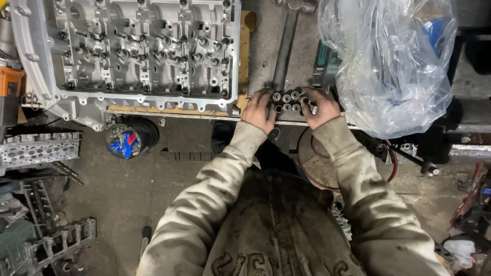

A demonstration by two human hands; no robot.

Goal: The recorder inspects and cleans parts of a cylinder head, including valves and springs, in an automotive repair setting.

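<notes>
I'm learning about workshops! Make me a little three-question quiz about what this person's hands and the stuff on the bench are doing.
1. True or false: both hands touch the cluster of small metal cylinders.
2. What lies just right of the right hand? A) a clear plastic bag B) a red bucket C) a ladder
3. Fill in: the big aluminium cylinder head sits to the ____ of the left hand.

Key:
1. True: one hand is on each side of the cluster.
2. A, the clear plastic bag.
3. Left.
</notes>
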